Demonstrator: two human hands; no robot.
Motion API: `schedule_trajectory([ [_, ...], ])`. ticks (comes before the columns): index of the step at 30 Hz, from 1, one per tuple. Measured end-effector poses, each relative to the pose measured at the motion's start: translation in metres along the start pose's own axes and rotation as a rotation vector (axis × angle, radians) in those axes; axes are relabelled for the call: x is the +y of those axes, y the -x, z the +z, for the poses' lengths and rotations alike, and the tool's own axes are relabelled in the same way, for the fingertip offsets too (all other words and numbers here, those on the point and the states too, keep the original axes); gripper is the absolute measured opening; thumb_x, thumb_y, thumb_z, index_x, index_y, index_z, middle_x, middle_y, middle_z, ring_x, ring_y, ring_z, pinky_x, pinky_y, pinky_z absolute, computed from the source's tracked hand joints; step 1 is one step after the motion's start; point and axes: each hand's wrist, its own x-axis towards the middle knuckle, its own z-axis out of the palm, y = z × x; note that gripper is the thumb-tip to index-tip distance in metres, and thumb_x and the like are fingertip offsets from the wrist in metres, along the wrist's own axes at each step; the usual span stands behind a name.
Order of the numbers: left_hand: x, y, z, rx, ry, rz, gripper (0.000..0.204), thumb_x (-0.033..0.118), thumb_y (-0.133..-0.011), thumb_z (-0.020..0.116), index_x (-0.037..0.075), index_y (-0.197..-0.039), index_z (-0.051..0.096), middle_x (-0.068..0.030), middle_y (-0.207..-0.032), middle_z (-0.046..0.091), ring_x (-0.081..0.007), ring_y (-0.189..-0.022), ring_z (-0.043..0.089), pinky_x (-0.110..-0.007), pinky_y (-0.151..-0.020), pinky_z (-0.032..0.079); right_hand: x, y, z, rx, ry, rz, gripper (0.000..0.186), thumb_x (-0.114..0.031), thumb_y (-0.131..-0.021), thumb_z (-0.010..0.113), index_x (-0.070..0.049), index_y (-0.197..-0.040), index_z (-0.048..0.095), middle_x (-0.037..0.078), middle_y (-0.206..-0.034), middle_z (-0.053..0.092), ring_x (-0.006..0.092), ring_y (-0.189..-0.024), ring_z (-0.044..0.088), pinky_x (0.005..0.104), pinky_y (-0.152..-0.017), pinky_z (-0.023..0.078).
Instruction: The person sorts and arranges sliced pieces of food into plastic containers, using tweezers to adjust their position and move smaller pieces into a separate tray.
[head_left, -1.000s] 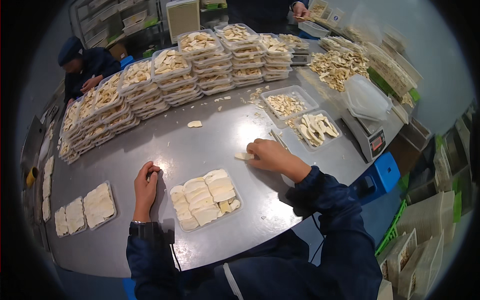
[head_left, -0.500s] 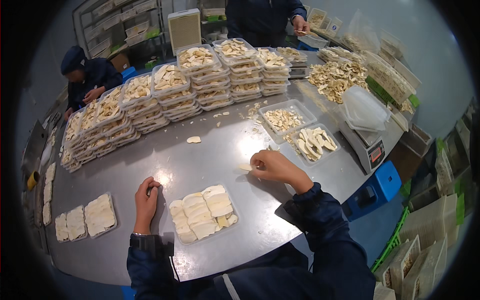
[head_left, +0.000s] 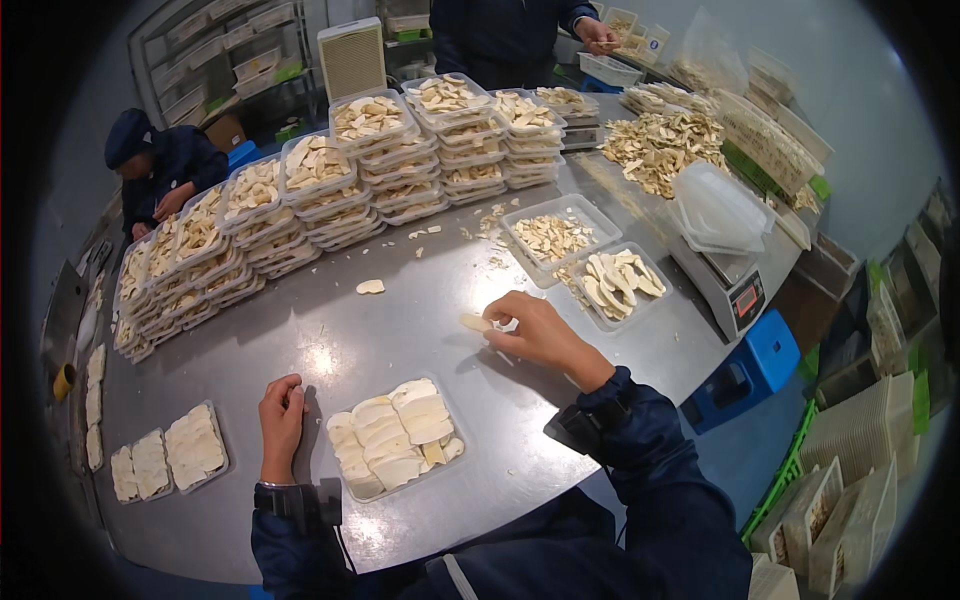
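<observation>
The near tray [head_left: 425,474] is lying on the tabletop [head_left: 520,430], holding broad pale pieces [head_left: 380,425] in rows, with smaller bits [head_left: 434,453] showing at its right side; the left hand [head_left: 280,420] is resting just left of it, curled in narrowly, and whether it is gripping anything I cannot tell; the left tray [head_left: 205,484] is holding flat pieces [head_left: 193,445]; the right hand [head_left: 535,330] is pinching a slice [head_left: 473,322] by one end, beyond the near tray; past it, the slice tray [head_left: 637,309] is holding curved slices [head_left: 618,280] and the chip tray [head_left: 597,217] is holding small chips [head_left: 553,238]; clear containers [head_left: 720,205] are sitting on a scale [head_left: 738,302]; farther off, stacked trays [head_left: 478,172] are brimming with heaped pieces [head_left: 368,115].
</observation>
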Motion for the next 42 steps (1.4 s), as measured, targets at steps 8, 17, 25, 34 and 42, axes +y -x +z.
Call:
schedule_trajectory([
  [8, -0.005, 0.000, -0.002, 0.066, -0.090, 0.136, 0.018, 0.007, -0.090, 0.062, -0.004, -0.102, 0.068, -0.0046, -0.088, 0.060, -0.0095, -0.068, 0.050, -0.026, -0.067, 0.044, -0.005, -0.002, 0.004, -0.012, -0.057, 0.033, 0.025, -0.021, -0.082, 0.072, -0.002, -0.097, 0.068, 0.013, -0.091, 0.067, 0.0246, -0.082, 0.066, 0.0347, -0.075, 0.053],
  [17, 0.001, 0.003, -0.001, 0.037, -0.063, 0.077, 0.018, 0.007, -0.090, 0.062, -0.004, -0.103, 0.068, -0.0060, -0.088, 0.061, -0.0097, -0.066, 0.053, -0.026, -0.066, 0.046, -0.003, -0.001, 0.007, -0.020, -0.065, 0.022, 0.026, -0.023, -0.083, 0.071, -0.002, -0.097, 0.069, 0.013, -0.089, 0.067, 0.0240, -0.081, 0.066, 0.0348, -0.075, 0.053],
  [25, -0.007, 0.001, -0.003, 0.050, -0.053, 0.106, 0.018, 0.007, -0.091, 0.061, -0.005, -0.102, 0.067, -0.0084, -0.092, 0.063, -0.0107, -0.064, 0.060, -0.026, -0.064, 0.048, -0.011, -0.001, 0.009, -0.107, -0.038, 0.107, 0.028, -0.024, -0.084, 0.071, -0.002, -0.101, 0.069, 0.012, -0.090, 0.065, 0.0210, -0.079, 0.063, 0.0327, -0.074, 0.052],
  [34, -0.003, -0.001, 0.002, 0.059, -0.077, 0.117, 0.017, 0.007, -0.088, 0.063, -0.003, -0.100, 0.068, -0.0098, -0.093, 0.064, -0.0118, -0.067, 0.055, -0.028, -0.066, 0.046, -0.016, 0.000, 0.004, -0.152, -0.005, 0.142, 0.028, -0.023, -0.086, 0.069, -0.003, -0.107, 0.068, 0.004, -0.058, 0.057, 0.0146, -0.051, 0.052, 0.0324, -0.052, 0.040],
  [42, 0.004, 0.004, -0.001, 0.063, -0.127, 0.179, 0.015, 0.006, -0.088, 0.063, -0.002, -0.099, 0.069, -0.0092, -0.092, 0.064, -0.0121, -0.068, 0.052, -0.027, -0.068, 0.045, -0.020, 0.004, 0.010, -0.155, -0.023, 0.119, 0.029, -0.023, -0.087, 0.070, -0.003, -0.107, 0.068, 0.005, -0.059, 0.057, 0.0150, -0.051, 0.052, 0.0323, -0.051, 0.039],
])
